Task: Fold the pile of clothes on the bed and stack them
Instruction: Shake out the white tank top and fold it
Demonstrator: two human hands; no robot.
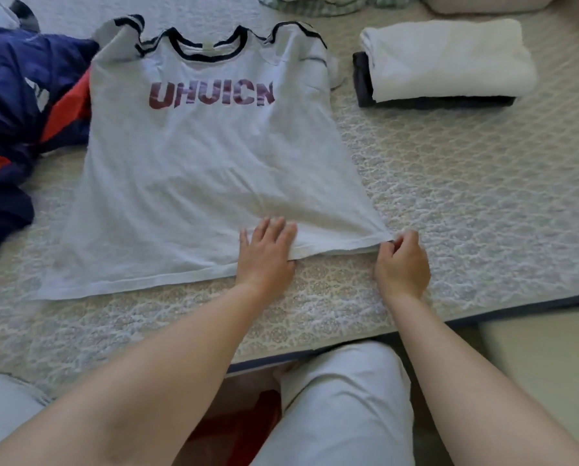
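On bed (449, 183): light grey T-shirt (194, 169) limp, thin, wrinkle-prone. Left hand (264, 253) flat, fingers spread, pressing hem; right hand (402, 260) pinching hem corner. Grip corners, shoulders.

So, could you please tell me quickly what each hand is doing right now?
Left hand: open, fingers flat, pressing the T-shirt hem.
Right hand: closed, pinching the T-shirt's bottom right corner.

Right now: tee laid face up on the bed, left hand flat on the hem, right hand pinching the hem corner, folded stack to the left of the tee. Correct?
One thing is wrong: the folded stack lies to the right of the tee, not the left, as the head view shows. The rest holds: the left hand lies flat on the hem and the right hand pinches the hem corner.
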